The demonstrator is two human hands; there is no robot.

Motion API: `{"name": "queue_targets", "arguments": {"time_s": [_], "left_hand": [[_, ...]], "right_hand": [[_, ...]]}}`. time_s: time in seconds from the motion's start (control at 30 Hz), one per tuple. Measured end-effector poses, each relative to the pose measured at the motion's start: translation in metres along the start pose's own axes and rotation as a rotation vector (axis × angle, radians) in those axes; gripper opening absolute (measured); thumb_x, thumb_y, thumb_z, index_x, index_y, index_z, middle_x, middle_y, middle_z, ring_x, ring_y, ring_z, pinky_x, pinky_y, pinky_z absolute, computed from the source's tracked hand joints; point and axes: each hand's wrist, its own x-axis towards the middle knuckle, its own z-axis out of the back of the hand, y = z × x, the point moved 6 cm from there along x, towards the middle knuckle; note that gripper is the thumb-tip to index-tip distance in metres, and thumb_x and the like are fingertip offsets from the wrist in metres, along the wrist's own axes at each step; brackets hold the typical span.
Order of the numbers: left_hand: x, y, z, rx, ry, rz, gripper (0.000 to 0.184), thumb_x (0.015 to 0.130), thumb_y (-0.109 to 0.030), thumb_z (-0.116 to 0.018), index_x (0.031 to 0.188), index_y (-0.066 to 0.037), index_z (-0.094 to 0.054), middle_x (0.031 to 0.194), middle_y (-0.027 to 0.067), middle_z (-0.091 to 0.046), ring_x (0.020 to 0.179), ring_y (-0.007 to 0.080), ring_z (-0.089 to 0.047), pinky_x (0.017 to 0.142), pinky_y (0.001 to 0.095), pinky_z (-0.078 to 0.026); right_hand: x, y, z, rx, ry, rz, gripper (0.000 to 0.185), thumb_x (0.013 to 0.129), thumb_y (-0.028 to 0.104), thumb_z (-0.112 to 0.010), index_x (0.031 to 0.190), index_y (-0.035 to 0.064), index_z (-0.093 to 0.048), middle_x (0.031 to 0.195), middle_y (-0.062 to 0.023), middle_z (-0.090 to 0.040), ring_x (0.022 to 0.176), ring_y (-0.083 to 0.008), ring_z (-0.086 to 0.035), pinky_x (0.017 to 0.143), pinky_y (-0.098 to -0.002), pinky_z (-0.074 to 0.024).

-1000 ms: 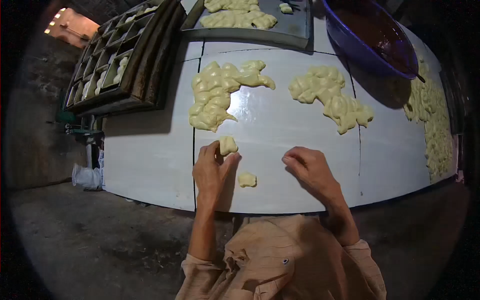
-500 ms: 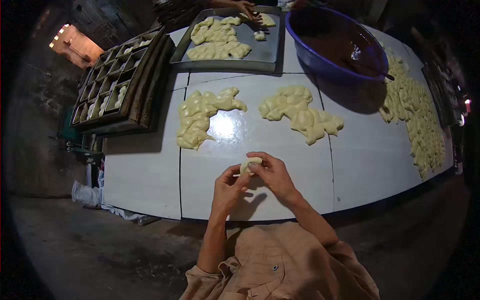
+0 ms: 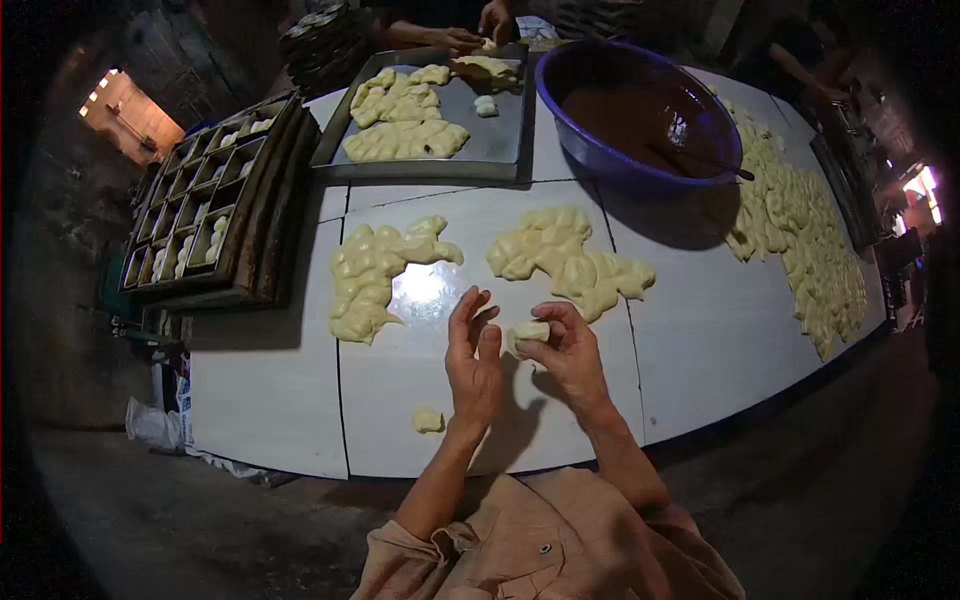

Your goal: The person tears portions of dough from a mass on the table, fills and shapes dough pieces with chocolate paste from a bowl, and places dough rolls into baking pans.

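Note:
My right hand (image 3: 570, 355) holds a small pale dough piece (image 3: 529, 334) between thumb and fingers, just above the white table. Close to its left is my left hand (image 3: 474, 358), upright with its fingers apart and nothing in it. A second small dough piece (image 3: 427, 420) lies on the table, left of my left wrist. Beyond my hands are two lumpy dough masses: one (image 3: 366, 280) to the left, the other (image 3: 572, 262) to the right.
A metal tray (image 3: 425, 170) with dough stands at the back, a person's hands (image 3: 470, 30) beyond it. Right of it sits a purple basin (image 3: 640, 165) of brown filling. Many dough pieces (image 3: 800, 230) cover the right side. Divided boxes (image 3: 190, 215) stand left. Another person is back right.
The dough piece first beside my left hand came between both hands, and my left hand has since moved off it. The view has shifted, showing more of the table's far side.

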Motion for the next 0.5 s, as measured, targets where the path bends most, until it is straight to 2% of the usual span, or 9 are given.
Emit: {"name": "queue_targets", "arguments": {"time_s": [0.07,0.13,0.17,0.2,0.27,0.3,0.4,0.47,0.5], "left_hand": [[0.007,-0.007,-0.027,-0.144,0.073,-0.159,0.061,0.098,-0.042,-0.057,0.139,0.003,-0.047,0.127,0.0175,-0.061,0.116,0.0262,-0.06,0.099,0.038,-0.046],[0.007,-0.013,-0.053,0.022,0.205,-0.261,0.075,0.097,-0.057,-0.051,0.135,0.007,-0.049,0.12,0.0215,-0.064,0.111,0.0301,-0.063,0.098,0.0396,-0.048],[0.008,-0.005,-0.065,-0.184,0.089,-0.227,0.079,0.091,-0.058,-0.061,0.132,0.008,-0.053,0.111,0.0221,-0.069,0.109,0.0293,-0.065,0.096,0.0384,-0.05],[0.014,-0.004,-0.076,-0.267,0.137,-0.23,0.085,0.084,-0.053,-0.072,0.137,0.008,-0.047,0.119,0.0247,-0.065,0.116,0.0292,-0.062,0.099,0.0378,-0.049],[0.023,0.004,-0.098,-0.271,0.159,-0.265,0.09,0.08,-0.045,-0.08,0.143,0.005,-0.041,0.126,0.0254,-0.061,0.113,0.0284,-0.062,0.096,0.0375,-0.051],[0.027,0.008,-0.108,-0.263,0.214,-0.167,0.087,0.081,-0.041,-0.08,0.144,0.004,-0.039,0.127,0.0247,-0.06,0.112,0.0272,-0.063,0.095,0.0369,-0.051],[0.031,0.022,-0.119,-0.258,0.327,0.119,0.078,0.086,-0.027,-0.078,0.147,0.0,-0.037,0.129,0.022,-0.059,0.108,0.0243,-0.065,0.091,0.035,-0.054],[0.025,0.039,-0.113,-0.3,0.357,0.303,0.069,0.089,-0.018,-0.074,0.147,-0.003,-0.039,0.126,0.0193,-0.062,0.105,0.0235,-0.067,0.085,0.0334,-0.057],[0.025,0.046,-0.104,-0.171,0.396,0.369,0.054,0.094,-0.013,-0.067,0.142,-0.001,-0.045,0.127,0.018,-0.061,0.103,0.0204,-0.068,0.079,0.0312,-0.059]], "right_hand": [[-0.001,0.013,-0.005,0.136,0.018,-0.066,0.026,0.086,0.001,-0.071,0.107,0.0027,-0.057,0.096,-0.0042,-0.064,0.091,-0.0131,-0.063,0.084,-0.0284,-0.0526],[-0.003,0.027,-0.007,0.375,0.026,-0.11,0.023,0.089,0.005,-0.07,0.109,0.0036,-0.058,0.096,-0.0033,-0.064,0.089,-0.0113,-0.063,0.082,-0.0261,-0.0533],[0.0,0.034,-0.004,0.467,0.049,-0.104,0.022,0.09,0.007,-0.069,0.109,0.0038,-0.058,0.097,-0.0032,-0.064,0.089,-0.011,-0.063,0.082,-0.0258,-0.0532],[0.006,0.042,0.002,0.559,0.07,-0.09,0.021,0.092,0.009,-0.068,0.11,0.004,-0.058,0.098,-0.0032,-0.064,0.09,-0.0108,-0.062,0.082,-0.0255,-0.0531],[0.021,0.049,0.018,0.601,0.074,-0.124,0.021,0.093,0.011,-0.066,0.111,0.0041,-0.058,0.098,-0.0033,-0.063,0.091,-0.0116,-0.062,0.082,-0.0253,-0.053],[0.028,0.053,0.024,0.623,0.082,-0.146,0.021,0.094,0.012,-0.066,0.111,0.0042,-0.058,0.099,-0.0033,-0.063,0.092,-0.0119,-0.062,0.082,-0.0252,-0.0529],[0.068,0.1,0.054,0.515,0.117,0.08,0.022,0.093,0.012,-0.066,0.113,0.0041,-0.057,0.1,-0.0043,-0.064,0.092,-0.0125,-0.062,0.083,-0.0264,-0.0524],[0.114,0.146,0.098,0.089,0.009,0.382,0.023,0.093,0.009,-0.063,0.113,0.0032,-0.057,0.101,-0.007,-0.065,0.094,-0.0131,-0.063,0.084,-0.0289,-0.0522],[0.136,0.167,0.115,-0.141,-0.071,0.363,0.022,0.092,0.01,-0.062,0.112,0.0027,-0.057,0.101,-0.0083,-0.066,0.095,-0.0141,-0.063,0.083,-0.0302,-0.0521]]}}
